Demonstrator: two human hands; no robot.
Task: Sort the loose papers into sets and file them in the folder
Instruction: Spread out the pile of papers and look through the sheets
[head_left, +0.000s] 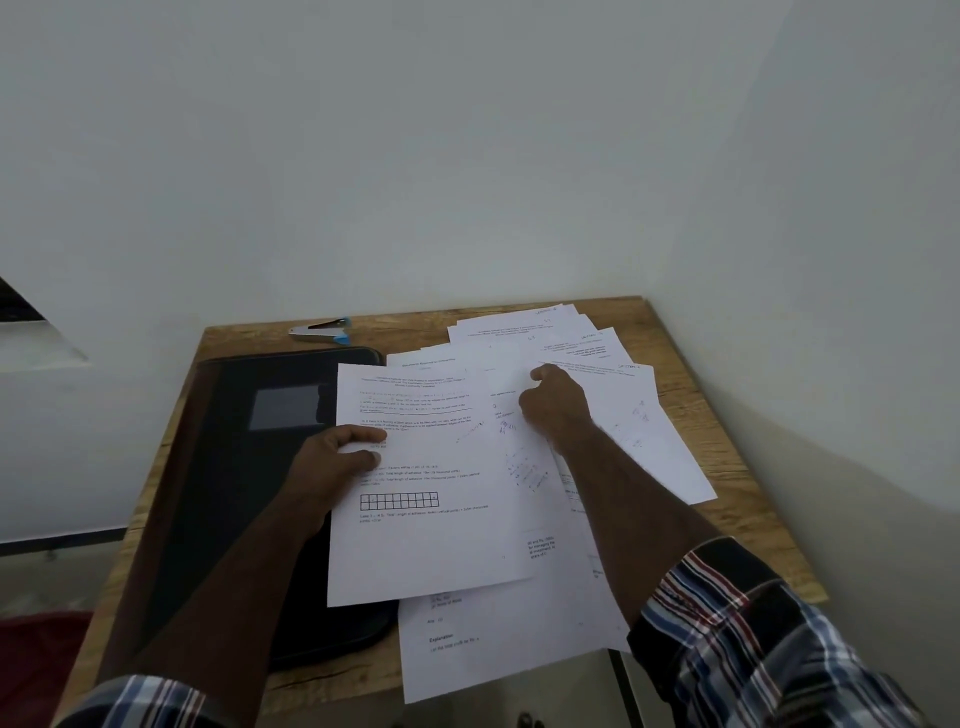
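Several loose white printed papers (597, 358) lie fanned over the right half of a small wooden table (737, 519). My left hand (337, 457) grips the left edge of one printed sheet (431, 540), thumb on top; the sheet overlaps a closed black folder (244, 478) lying on the table's left side. My right hand (556, 405) reaches into the spread, its fingers curled and pinching a sheet near the middle of the pile. One sheet (493, 654) hangs over the table's near edge.
A silver and blue stapler (322, 331) lies at the table's far edge, behind the folder. White walls close in behind and to the right of the table. The floor shows at lower left.
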